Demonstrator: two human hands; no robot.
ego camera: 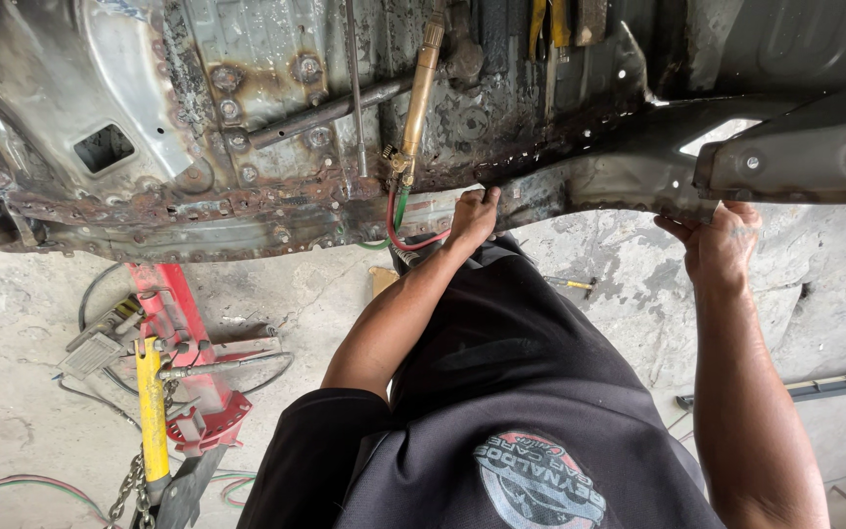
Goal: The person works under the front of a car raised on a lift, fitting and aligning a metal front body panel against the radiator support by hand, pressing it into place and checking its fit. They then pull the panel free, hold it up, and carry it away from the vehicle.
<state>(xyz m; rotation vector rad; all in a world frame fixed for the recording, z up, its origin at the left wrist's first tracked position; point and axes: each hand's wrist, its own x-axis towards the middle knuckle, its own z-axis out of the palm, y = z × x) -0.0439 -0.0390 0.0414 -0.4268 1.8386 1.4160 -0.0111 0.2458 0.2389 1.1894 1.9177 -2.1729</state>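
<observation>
A rusty, burnt car body panel [247,147] fills the top of the view. My left hand [472,217] grips its lower sill edge [540,191], fingers curled over the lip. A brass cutting torch [418,98] lies on the panel just left of that hand, its red and green hoses [399,220] hanging down beside my wrist. My right hand [722,245] holds the underside of a dark metal beam [795,157] that juts out to the right, fingers wrapped up around its edge.
A red pulling jack [188,333] with a yellow bar [151,411] and a chain [129,485] stands on the concrete floor at lower left. A small yellow-handled tool [572,284] lies on the floor between my arms. Metal rails [815,387] lie at right.
</observation>
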